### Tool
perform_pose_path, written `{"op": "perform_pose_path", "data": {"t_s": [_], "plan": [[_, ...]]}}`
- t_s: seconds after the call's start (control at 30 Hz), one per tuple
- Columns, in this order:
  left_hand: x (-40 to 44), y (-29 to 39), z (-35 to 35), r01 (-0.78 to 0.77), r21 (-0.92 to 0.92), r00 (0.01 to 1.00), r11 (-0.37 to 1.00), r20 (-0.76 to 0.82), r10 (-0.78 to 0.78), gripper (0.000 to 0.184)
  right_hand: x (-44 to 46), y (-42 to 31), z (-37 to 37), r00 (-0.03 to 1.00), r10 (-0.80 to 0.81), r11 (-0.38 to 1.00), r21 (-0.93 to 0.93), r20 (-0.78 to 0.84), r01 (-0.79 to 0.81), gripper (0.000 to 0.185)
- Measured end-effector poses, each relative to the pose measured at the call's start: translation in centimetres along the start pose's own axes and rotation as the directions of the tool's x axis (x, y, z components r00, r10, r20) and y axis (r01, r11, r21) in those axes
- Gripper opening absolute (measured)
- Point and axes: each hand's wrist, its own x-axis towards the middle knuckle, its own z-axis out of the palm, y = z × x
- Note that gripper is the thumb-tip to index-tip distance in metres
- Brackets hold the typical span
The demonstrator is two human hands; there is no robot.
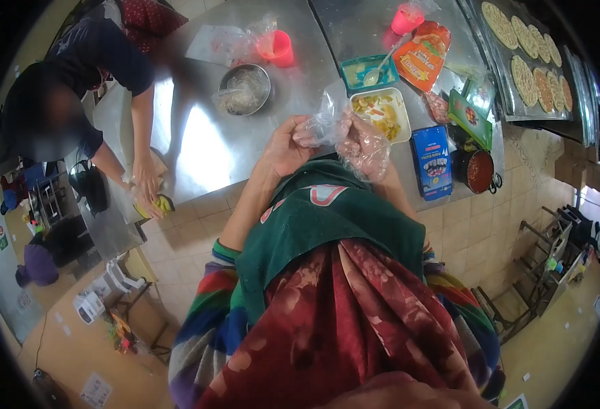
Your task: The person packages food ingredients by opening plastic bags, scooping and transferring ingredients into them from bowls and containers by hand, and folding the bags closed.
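Over the near edge of the steel table, my left hand [290,146] is bare and pinches a thin, clear plastic glove [327,119]. My right hand [365,146] has loose clear plastic around it, and its fingers close on the other side of the glove. Just beyond the right hand sits a white tray [403,116] of cut vegetables. Behind that tray is a teal container [356,73] with a spoon [380,68] resting in it. A steel bowl [245,88] holding crumpled clear plastic stands ahead of my left hand.
A blue box [433,163], a pan of red sauce [479,170], a green box [470,116] and an orange packet [423,54] crowd the right side. Pink cups [276,49] stand farther back. Flatbreads [518,78] lie on trays far right. A co-worker [102,88] wipes the table's left end with a yellow cloth [165,204].
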Motion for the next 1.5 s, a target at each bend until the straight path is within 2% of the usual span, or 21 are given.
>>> {"op": "perform_pose_path", "data": {"t_s": [0.07,0.2,0.27,0.3,0.4,0.43,0.53,0.57,0.67,0.7,0.8,0.83,0.93,0.97,1.03,1.13,1.17,1.2,1.3,1.4,1.5], "plan": [[-0.3,-0.3,0.4,0.042,0.042,0.999,0.998,-0.005,-0.042,0.021,0.2,-0.4,-0.4,0.995,-0.051,0.997,0.050,-0.089,0.055,0.027],[0.2,-0.8,-0.1,-0.116,0.013,0.991,0.993,0.066,0.115,0.015,-0.3,-1.7,0.5,0.952,-0.291,0.878,-0.421,-0.098,0.226,0.022],[1.5,-1.0,-1.7,-0.274,0.003,0.949,0.962,0.162,0.269,0.017,-0.9,-3.0,1.8,0.876,-0.439,0.655,-0.739,-0.199,0.161,0.022],[1.8,-0.9,-1.6,-0.332,0.043,0.935,0.942,0.149,0.323,0.017,-1.4,-3.2,1.7,0.830,-0.536,0.608,-0.753,-0.156,0.251,0.025],[2.5,-1.5,-1.1,-0.457,0.191,0.889,0.869,0.091,0.448,0.017,-3.3,-4.1,2.6,0.686,-0.579,-0.135,-0.882,0.440,0.452,0.024],[2.6,-1.9,-0.4,-0.473,0.256,0.878,0.843,0.062,0.474,0.018,-4.4,-3.8,3.7,0.791,-0.439,-0.204,-0.905,0.425,0.373,0.025],[2.9,-2.4,-0.5,-0.497,0.387,0.860,0.777,0.102,0.499,0.019,-3.7,-1.5,4.6,0.861,-0.370,-0.302,-0.921,0.350,0.244,0.029],[3.1,-2.5,-0.8,-0.505,0.416,0.856,0.756,0.134,0.499,0.020,-1.7,-0.6,2.0,0.719,-0.420,-0.464,-0.812,0.553,0.354,0.035],[1.7,-2.8,0.1,-0.439,0.498,0.892,0.748,0.138,0.431,0.023,-1.0,-1.0,3.2,0.944,-0.241,-0.505,-0.860,0.225,0.076,0.041],[1.3,-2.9,0.9,-0.406,0.458,0.895,0.791,0.023,0.446,0.017,-0.9,-0.4,2.4,0.871,-0.290,-0.481,-0.848,0.396,0.225,0.049],[1.2,-3.0,0.0,-0.294,0.791,0.899,0.536,0.039,0.436,0.011,-1.2,-0.2,1.3,0.933,-0.241,-0.468,-0.874,0.268,0.131,0.054],[0.7,-2.9,0.7,-0.265,0.904,0.849,0.336,0.053,0.526,0.015,-1.4,-0.2,1.6,0.955,-0.199,-0.460,-0.881,0.220,0.106,0.058],[1.3,-2.8,-0.1,-0.254,0.963,0.724,0.088,0.129,0.678,0.016,-1.3,0.5,0.6,0.913,-0.302,-0.452,-0.884,0.275,0.117,0.049],[0.9,-2.4,-0.5,-0.197,0.980,0.724,-0.009,0.152,0.672,0.013,-1.3,0.0,0.3,0.969,-0.194,-0.230,-0.967,0.154,0.108,0.045],[0.7,-1.7,-1.5,-0.194,0.981,0.706,-0.003,0.142,0.694,0.012,-2.1,-2.7,0.7,0.995,0.101,0.225,-0.974,-0.005,-0.028,0.038],[0.5,-0.7,-2.2,-0.270,0.959,0.667,0.092,0.116,0.736,0.014,-2.2,-5.1,-2.6,0.951,-0.234,0.459,-0.886,-0.200,-0.074,0.029],[0.1,-0.2,-2.1,-0.257,0.960,0.661,0.109,0.092,0.744,0.013,-1.8,-5.6,-6.2,0.838,-0.546,0.134,-0.986,0.005,0.094,0.029],[-0.4,0.3,-2.1,-0.243,0.962,0.658,0.127,0.067,0.750,0.013,-1.3,-5.6,-10.4,0.629,-0.725,-0.236,-0.959,0.280,0.154,0.030],[-1.5,1.6,-2.7,-0.247,0.963,0.659,0.110,0.084,0.748,0.014,0.2,-5.8,-17.1,0.572,-0.810,-0.373,-0.868,0.131,-0.329,0.032],[-3.6,3.1,-2.6,-0.207,0.975,0.655,0.075,0.081,0.752,0.017,1.5,-5.5,-19.7,0.615,-0.788,-0.242,-0.931,0.025,-0.272,0.027],[-5.9,4.6,-2.8,-0.196,0.980,0.569,0.031,0.088,0.818,0.016,2.6,-6.4,-22.7,0.720,-0.693,-0.438,-0.773,-0.034,-0.458,0.020]]}}
